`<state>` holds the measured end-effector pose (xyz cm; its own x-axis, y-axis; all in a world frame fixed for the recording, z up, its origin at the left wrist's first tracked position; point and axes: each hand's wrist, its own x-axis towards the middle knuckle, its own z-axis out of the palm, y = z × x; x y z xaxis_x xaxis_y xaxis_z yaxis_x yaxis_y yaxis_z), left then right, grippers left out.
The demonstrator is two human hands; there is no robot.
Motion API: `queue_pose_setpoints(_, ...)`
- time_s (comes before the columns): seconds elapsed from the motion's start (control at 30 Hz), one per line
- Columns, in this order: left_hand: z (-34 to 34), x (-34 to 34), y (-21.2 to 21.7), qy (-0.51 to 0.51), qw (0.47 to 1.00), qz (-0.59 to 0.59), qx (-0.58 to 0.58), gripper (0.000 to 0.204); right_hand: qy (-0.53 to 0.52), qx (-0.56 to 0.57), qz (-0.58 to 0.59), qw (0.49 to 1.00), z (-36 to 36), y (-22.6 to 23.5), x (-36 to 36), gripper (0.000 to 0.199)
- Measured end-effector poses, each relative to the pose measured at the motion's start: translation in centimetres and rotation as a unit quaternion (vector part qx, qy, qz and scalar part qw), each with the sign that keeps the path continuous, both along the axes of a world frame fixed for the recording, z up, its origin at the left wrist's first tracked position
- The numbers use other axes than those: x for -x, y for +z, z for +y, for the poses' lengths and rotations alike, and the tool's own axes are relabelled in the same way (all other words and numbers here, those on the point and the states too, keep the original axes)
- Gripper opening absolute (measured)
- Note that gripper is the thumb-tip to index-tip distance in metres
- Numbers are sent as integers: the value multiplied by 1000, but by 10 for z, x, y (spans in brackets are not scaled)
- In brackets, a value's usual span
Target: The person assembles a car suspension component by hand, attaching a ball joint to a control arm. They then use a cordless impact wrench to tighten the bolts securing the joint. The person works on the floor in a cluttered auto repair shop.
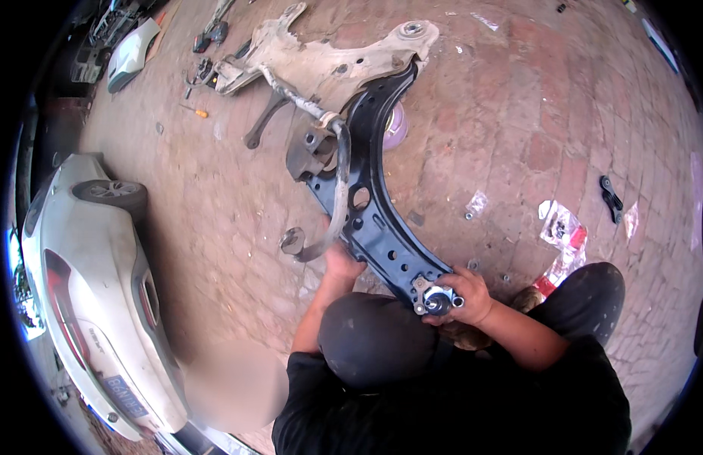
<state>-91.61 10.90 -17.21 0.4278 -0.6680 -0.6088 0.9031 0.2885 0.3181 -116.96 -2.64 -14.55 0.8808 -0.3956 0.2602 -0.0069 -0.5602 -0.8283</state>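
Brick ground (511, 129) | white car (101, 280) left | hands (470, 294) on black control arm (375, 233)

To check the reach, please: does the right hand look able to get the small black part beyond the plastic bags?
Probably not now: the right hand holds the end of the black metal plate, and the small black part lies well away, past the plastic bags.

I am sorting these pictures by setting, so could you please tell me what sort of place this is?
Probably a car repair yard: a white car stands at the left, a black suspension arm is being handled, and a yellow-handled tool lies on the brick paving.
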Motion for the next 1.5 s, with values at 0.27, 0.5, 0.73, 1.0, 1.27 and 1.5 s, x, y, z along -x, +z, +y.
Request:
queue_pose_setpoints(0.27, -4, -5, -19, -15, 999, -26, -22, 60, 12, -28, -6, 1000, -9, -21, -7, 66)
queue_pose_setpoints(0.5, -8, -2, -39, -3, 994, -41, -99, 46, 29, -5, 53, 998, -12, -45, -10, 62)
queue_pose_setpoints(0.73, -5, -6, -44, -17, 994, -41, -99, 45, 52, -50, 78, 994, -18, -44, -8, 62)
queue_pose_setpoints(1.0, -13, -1, -49, 28, 985, -15, -169, 44, 115, -119, 182, 969, -29, -39, -7, 63)
queue_pose_setpoints(1.27, -22, 5, -38, 57, 977, -22, -204, 57, 130, -162, 222, 953, -40, -27, -7, 83)
queue_pose_setpoints(1.5, -24, 9, -35, 84, 974, -22, -208, 66, 57, -292, 239, 924, -39, -35, -4, 92)
